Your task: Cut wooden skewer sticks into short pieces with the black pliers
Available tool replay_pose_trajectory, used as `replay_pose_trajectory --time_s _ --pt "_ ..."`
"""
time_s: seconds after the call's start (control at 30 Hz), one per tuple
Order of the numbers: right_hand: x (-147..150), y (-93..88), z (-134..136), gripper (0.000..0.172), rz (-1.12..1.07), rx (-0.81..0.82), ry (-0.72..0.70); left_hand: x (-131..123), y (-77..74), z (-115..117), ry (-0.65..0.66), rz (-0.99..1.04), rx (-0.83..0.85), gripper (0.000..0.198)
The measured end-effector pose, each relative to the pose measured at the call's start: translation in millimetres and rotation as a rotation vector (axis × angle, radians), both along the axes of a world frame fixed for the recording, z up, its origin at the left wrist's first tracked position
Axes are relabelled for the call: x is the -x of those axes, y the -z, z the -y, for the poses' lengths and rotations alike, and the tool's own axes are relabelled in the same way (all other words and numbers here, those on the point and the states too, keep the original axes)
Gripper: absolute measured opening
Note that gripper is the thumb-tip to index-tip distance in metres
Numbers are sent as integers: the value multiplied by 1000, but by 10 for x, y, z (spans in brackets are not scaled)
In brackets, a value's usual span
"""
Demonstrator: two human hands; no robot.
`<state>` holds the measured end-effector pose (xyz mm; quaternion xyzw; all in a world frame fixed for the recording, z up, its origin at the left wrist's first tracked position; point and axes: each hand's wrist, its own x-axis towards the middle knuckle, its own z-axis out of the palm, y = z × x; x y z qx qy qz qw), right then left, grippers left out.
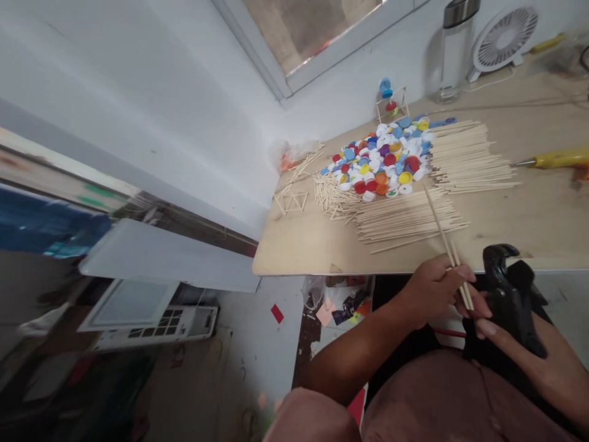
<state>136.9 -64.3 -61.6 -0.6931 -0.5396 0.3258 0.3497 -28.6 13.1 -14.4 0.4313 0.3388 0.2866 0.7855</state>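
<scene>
1. Holding two thin sticks (455,264) tight in our left hand (432,288), just past the counter (529,215) edge.
2. Our right hand (488,319) grips black cutters (510,301).

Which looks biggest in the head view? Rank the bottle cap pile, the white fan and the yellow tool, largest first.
1. bottle cap pile, clearly widest.
2. white fan.
3. yellow tool, cut off by the frame edge and nearer the camera, so its rank against the fan is unsure.
</scene>
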Motion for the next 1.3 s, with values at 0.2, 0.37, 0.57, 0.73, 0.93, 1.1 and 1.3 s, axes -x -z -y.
replay_pose_trajectory --time_s 0.2,0.37,0.57,0.73,0.93,1.1,1.3 --pt "-110 43 43 42 -165 126 -50 250 -100 -56 182 -122 66 40" --pt "-250 142 50 41 -124 146 -177 359 -191 -86 387 -108 23 24" --pt "-393 191 56 45 -73 217 -200 402 -201 -208 612 -163 -41 36" --pt "-437 195 60 46 -106 232 -258 397 -147 -371 759 -228 -44 48" --pt "-467 184 64 47 -99 232 -281 375 -127 -582 920 -277 -56 40" --pt "-442 164 52 50 -124 222 -285 362 -176 -694 969 -324 -48 27" --pt "-408 119 38 50 -113 231 -267 350 -204 -773 1029 -309 -31 27"
